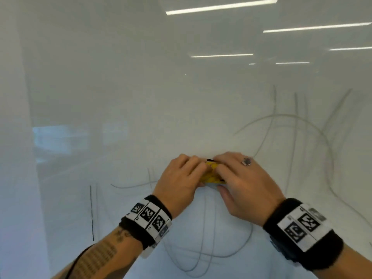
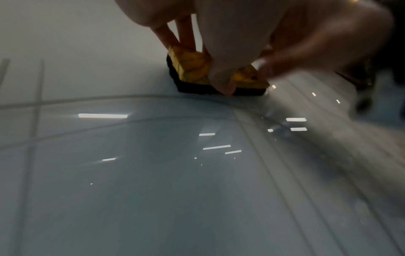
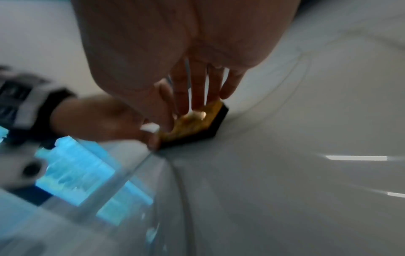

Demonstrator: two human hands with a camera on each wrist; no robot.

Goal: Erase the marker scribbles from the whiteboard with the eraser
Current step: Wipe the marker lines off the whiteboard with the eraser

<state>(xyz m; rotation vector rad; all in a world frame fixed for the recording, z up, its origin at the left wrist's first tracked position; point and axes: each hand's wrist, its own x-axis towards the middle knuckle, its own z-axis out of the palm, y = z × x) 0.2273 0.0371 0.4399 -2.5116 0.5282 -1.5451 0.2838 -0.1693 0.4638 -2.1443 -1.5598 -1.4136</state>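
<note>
A yellow eraser with a black felt pad lies flat against the glossy whiteboard. My left hand and right hand both grip it, fingers curled over its top and thumbs at its lower edge. In the left wrist view the eraser sits under my fingers, its black pad on the board. In the right wrist view the eraser shows with my fingers on its back. Thin grey marker scribbles loop to the right and curve below my hands; straight strokes stand at the left.
The board above and left of my hands is white, with ceiling lights reflected in it. A ring is on my right hand. Both wrists carry black bands with printed markers.
</note>
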